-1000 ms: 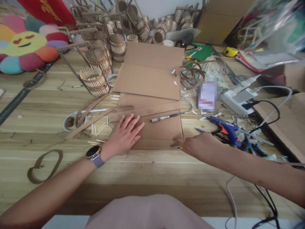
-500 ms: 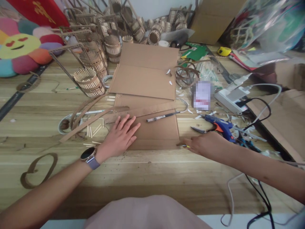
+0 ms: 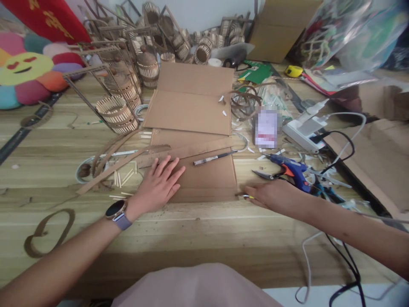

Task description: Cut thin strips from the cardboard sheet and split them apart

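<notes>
Cardboard (image 3: 209, 181) lies near centre; the left hand (image 3: 159, 184), fingers spread wide, rests over its left edge, presumably steadying it. The right hand (image 3: 271, 194) curls round a tool (image 3: 248, 196) beside its near right corner.

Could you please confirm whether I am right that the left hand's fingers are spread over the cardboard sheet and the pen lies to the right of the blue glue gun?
Not quite: the head view shows the pen to the left of the blue glue gun. The left hand's fingers are indeed spread over the cardboard sheet.
</notes>
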Action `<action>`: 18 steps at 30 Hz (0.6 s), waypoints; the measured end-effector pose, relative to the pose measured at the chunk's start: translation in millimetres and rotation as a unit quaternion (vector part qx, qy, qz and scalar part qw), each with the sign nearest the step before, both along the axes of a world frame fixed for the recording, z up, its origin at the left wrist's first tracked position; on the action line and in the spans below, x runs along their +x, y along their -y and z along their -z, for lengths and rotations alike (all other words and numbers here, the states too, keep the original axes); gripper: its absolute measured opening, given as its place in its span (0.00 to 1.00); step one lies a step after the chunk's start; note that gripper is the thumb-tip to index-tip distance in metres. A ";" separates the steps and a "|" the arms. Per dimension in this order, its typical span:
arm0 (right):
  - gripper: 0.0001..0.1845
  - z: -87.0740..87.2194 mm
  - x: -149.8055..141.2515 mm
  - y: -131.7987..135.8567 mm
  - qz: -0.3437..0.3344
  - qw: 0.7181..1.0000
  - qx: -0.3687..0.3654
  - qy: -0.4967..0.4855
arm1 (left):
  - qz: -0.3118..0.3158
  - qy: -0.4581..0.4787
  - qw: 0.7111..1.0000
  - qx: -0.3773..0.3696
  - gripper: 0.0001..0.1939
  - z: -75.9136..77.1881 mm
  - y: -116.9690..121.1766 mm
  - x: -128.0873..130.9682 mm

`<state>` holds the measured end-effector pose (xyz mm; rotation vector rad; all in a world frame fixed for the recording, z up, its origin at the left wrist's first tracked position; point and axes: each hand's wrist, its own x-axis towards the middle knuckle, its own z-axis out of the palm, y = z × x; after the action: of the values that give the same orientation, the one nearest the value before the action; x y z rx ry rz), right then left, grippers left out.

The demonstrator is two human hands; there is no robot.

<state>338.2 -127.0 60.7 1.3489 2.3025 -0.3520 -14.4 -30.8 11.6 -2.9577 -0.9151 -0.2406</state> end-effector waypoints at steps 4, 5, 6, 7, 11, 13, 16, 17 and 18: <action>0.12 5.6 5.1 1.5 -0.012 1.000 0.020 -0.004 | 0.000 0.014 1.000 -0.009 0.25 2.1 -0.2 -0.4; 0.12 6.6 6.1 1.9 -0.017 1.000 0.026 -0.005 | 0.000 0.018 1.000 -0.010 0.25 2.5 -0.2 -0.4; 0.12 7.2 6.9 2.3 -0.021 0.999 0.029 -0.004 | 0.000 0.021 1.000 -0.010 0.25 2.9 -0.1 -0.4; 0.12 7.4 7.4 2.6 -0.025 0.999 0.032 -0.001 | 0.000 0.022 1.000 -0.008 0.25 3.0 0.0 -0.4; 0.13 5.6 6.4 3.4 -0.028 0.999 0.037 0.019 | 0.001 0.021 1.000 0.001 0.25 2.6 0.7 -0.1; 0.12 4.8 5.3 3.4 -0.037 0.998 0.047 0.020 | 0.002 0.021 1.000 0.002 0.24 2.0 0.9 0.0; 0.12 6.1 4.9 3.4 -0.049 0.996 0.066 0.023 | 0.002 0.020 1.000 0.003 0.25 1.6 0.9 0.0; 0.11 7.1 5.2 3.5 -0.051 0.996 0.070 0.025 | 0.001 0.021 1.000 0.003 0.25 1.5 0.9 0.0; 0.11 8.2 5.7 3.6 -0.053 0.996 0.073 0.027 | 0.000 0.022 1.000 0.002 0.25 1.4 0.9 0.0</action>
<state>344.0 -130.6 52.5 1.2800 2.3833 -0.1139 -14.4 -31.7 10.1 -2.9598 -0.9171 -0.3079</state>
